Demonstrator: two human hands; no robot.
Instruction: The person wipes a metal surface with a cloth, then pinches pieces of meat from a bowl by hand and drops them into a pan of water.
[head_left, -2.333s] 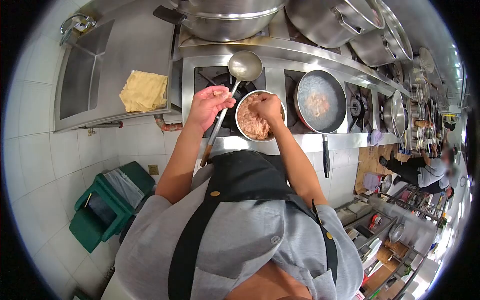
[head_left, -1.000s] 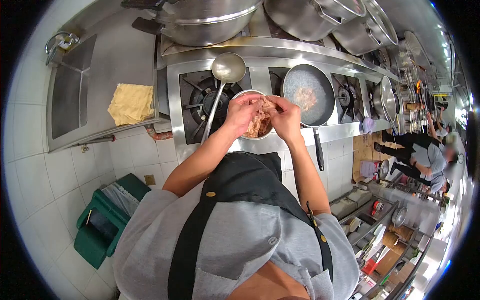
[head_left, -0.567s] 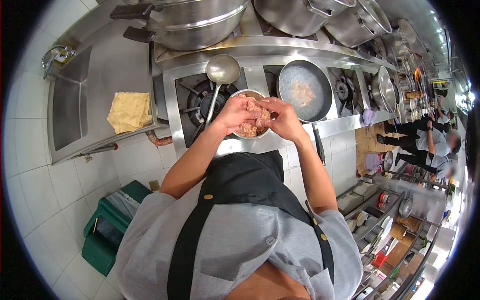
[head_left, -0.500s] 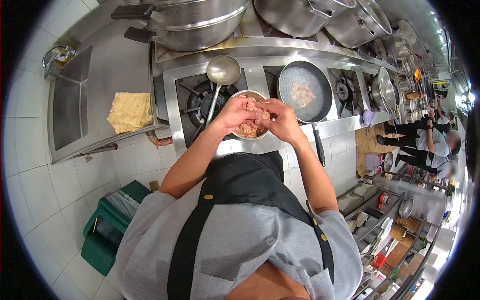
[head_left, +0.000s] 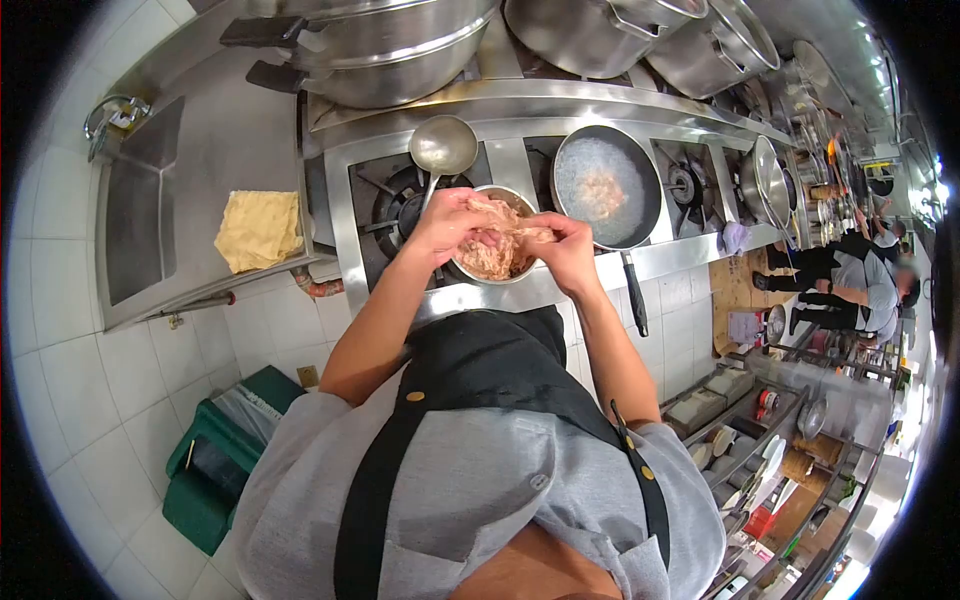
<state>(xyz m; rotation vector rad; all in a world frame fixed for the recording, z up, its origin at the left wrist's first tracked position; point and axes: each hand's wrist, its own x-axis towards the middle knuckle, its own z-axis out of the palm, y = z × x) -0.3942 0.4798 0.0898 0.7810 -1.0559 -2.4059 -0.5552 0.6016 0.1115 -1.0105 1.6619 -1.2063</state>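
Note:
A round metal pot (head_left: 521, 201) on the stove in front of me holds pinkish, shredded-looking meat (head_left: 488, 262). Over its left side, my left hand (head_left: 446, 228) is closed around a clump of this meat, fingers curled. My right hand (head_left: 568, 252) pinches the clump's other end at the pot's right rim, so a strand stretches between both hands. Behind my left hand lies a large metal ladle (head_left: 443, 146), its handle partly hidden by my hand and forearm. To the right, a dark frying pan (head_left: 648, 190) holds cloudy liquid with some pale pieces in the middle.
Large steel pots (head_left: 400, 60) stand along the back shelf. At left is a steel counter with a sink (head_left: 140, 215) and a folded yellow cloth (head_left: 258, 230). A green bin (head_left: 215, 470) is on the floor. Other people (head_left: 850, 285) stand far right, beyond more burners.
My hands have moved slightly apart and now stretch the meat between them; before, they were close together over the pot. My left hand has lifted a little.

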